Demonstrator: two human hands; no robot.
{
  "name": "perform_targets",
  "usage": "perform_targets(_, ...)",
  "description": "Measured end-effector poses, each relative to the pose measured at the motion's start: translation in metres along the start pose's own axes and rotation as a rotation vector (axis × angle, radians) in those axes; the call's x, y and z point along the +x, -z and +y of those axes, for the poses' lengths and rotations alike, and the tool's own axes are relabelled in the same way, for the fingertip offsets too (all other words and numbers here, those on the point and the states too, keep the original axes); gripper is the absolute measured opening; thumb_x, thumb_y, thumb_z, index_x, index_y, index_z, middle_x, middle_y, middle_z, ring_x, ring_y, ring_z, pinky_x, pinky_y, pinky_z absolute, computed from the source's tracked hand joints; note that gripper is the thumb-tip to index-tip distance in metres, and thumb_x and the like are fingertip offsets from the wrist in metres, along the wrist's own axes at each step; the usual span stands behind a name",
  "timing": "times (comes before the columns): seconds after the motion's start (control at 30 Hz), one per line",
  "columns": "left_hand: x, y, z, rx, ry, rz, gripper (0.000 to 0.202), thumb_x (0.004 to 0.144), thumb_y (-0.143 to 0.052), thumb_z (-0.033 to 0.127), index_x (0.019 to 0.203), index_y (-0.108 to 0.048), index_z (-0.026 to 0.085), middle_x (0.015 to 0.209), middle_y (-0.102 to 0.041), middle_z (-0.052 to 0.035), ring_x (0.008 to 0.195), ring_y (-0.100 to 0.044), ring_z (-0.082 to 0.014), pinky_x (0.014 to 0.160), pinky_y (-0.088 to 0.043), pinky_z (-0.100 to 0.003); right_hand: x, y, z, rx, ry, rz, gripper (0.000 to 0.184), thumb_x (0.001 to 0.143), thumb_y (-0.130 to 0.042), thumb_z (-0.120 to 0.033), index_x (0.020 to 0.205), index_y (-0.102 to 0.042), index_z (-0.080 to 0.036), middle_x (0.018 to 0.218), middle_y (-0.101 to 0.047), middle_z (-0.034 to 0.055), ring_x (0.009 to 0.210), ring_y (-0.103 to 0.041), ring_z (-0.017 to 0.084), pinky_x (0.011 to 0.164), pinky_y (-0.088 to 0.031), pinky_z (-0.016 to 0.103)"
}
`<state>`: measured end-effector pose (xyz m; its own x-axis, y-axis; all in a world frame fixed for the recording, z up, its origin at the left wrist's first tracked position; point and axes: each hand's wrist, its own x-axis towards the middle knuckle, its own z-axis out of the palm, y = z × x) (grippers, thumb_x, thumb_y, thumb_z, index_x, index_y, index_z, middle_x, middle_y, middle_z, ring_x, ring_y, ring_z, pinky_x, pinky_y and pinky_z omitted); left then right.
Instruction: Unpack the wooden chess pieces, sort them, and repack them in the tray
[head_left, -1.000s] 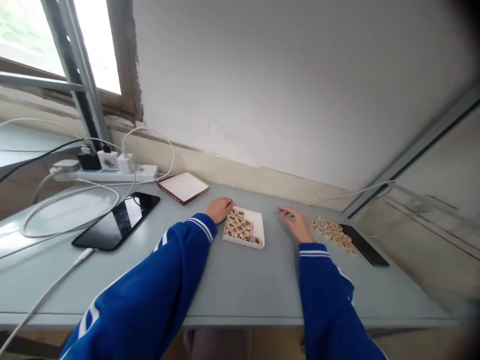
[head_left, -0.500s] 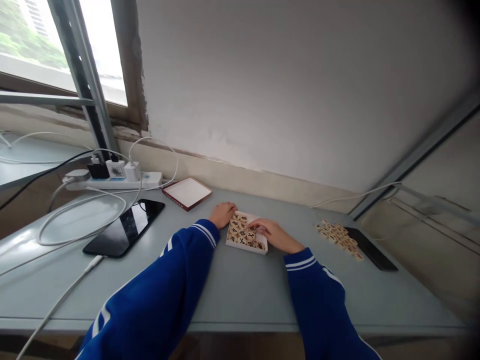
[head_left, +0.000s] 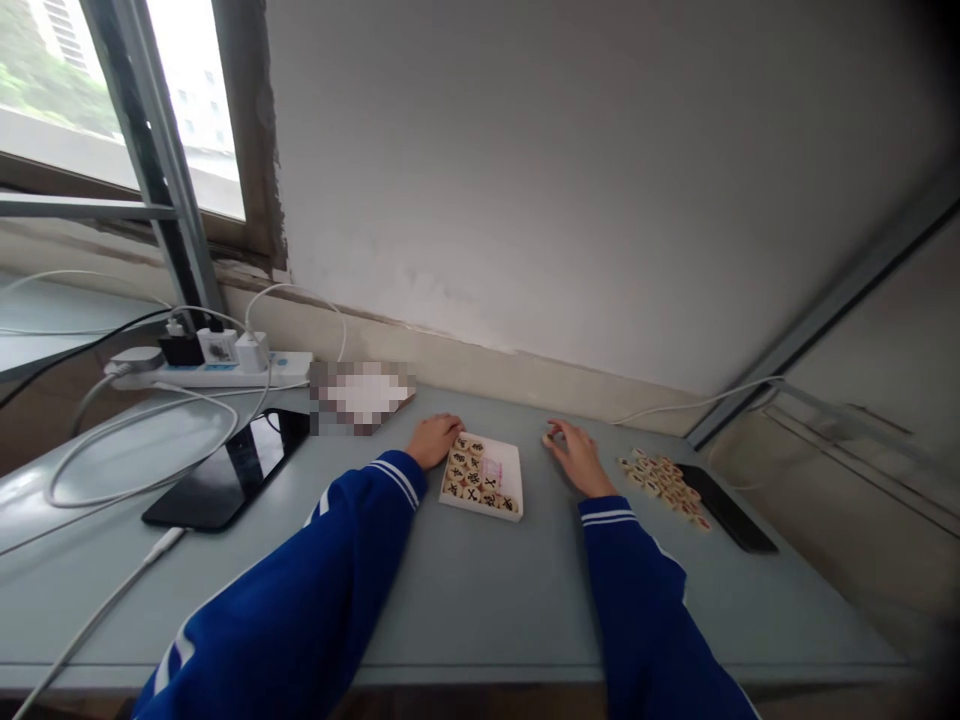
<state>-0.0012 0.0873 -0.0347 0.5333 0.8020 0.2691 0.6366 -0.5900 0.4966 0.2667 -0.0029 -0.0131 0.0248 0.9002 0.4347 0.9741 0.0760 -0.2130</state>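
Note:
A shallow white box (head_left: 504, 462) lies mid-table with several round wooden chess pieces (head_left: 469, 478) laid in rows in its left part. My left hand (head_left: 433, 440) rests against the box's far left corner, fingers curled onto its edge. My right hand (head_left: 574, 455) hovers just right of the box, apart from it, with its fingers bent and close together. A small pale spot shows at its fingertips, and I cannot make out what it is. A loose pile of chess pieces (head_left: 664, 482) lies further right on the grey table (head_left: 465, 590).
A black phone (head_left: 731, 508) lies beside the pile at the right. At the left are a dark tablet (head_left: 225, 470), white cables (head_left: 135, 450) and a power strip (head_left: 217, 368) with plugs. A blurred flat object (head_left: 361, 395) sits near the wall. A window is at the upper left.
My right hand went left to the box, reached into it, then drew back to the right. My left hand stayed at the box's corner. The view shifted slightly.

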Motion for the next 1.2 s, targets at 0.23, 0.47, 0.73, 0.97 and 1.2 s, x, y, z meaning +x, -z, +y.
perform_targets(0.23,-0.002,0.003,0.003,-0.014,0.006,-0.001,0.035,0.087,-0.026,0.029,0.084,-0.059,0.020,0.095,-0.060,-0.0038,0.091,-0.052,-0.0184,0.080,-0.036,-0.031,-0.024,0.012,0.080,-0.527,-0.300,0.089,0.025,0.081,-0.039,-0.024,0.088,-0.063,-0.018,0.099,-0.061,0.0113,0.096,-0.047,0.029,0.089,-0.017,0.055)
perform_targets(0.47,-0.002,0.004,0.005,-0.012,0.024,-0.017,0.035,0.086,-0.026,0.030,0.087,-0.060,0.020,0.098,-0.059,-0.0041,0.094,-0.051,-0.0188,0.083,-0.036,-0.031,-0.018,0.030,0.062,-0.275,-0.257,0.106,0.030,0.080,-0.037,-0.023,0.099,-0.059,-0.018,0.111,-0.054,0.0150,0.104,-0.043,0.032,0.088,-0.023,0.056)
perform_targets(0.73,-0.002,0.004,0.003,-0.007,0.009,-0.007,0.035,0.086,-0.026,0.029,0.087,-0.060,0.020,0.096,-0.059,-0.0051,0.093,-0.052,-0.0194,0.083,-0.036,-0.033,-0.006,0.024,-0.086,0.389,0.295,-0.635,0.036,0.072,-0.057,-0.034,0.106,-0.055,-0.024,0.107,-0.057,0.0031,0.092,-0.053,0.018,0.082,-0.041,0.030)
perform_targets(0.97,-0.003,0.005,0.005,0.007,0.018,-0.012,0.035,0.086,-0.026,0.030,0.089,-0.060,0.020,0.097,-0.059,-0.0054,0.094,-0.051,-0.0200,0.083,-0.036,-0.033,-0.014,0.016,-0.095,0.403,0.299,-0.563,0.023,0.077,-0.052,-0.031,0.097,-0.059,-0.023,0.100,-0.059,0.0024,0.086,-0.054,0.015,0.082,-0.040,0.029)
perform_targets(1.2,-0.001,0.002,0.001,-0.005,0.005,-0.004,0.034,0.086,-0.028,0.030,0.089,-0.060,0.019,0.098,-0.060,-0.0049,0.092,-0.052,-0.0192,0.081,-0.037,-0.031,-0.013,0.015,-0.085,0.335,0.268,-0.471,0.026,0.073,-0.056,-0.042,0.088,-0.063,-0.022,0.092,-0.063,0.0030,0.084,-0.055,0.017,0.077,-0.041,0.029)
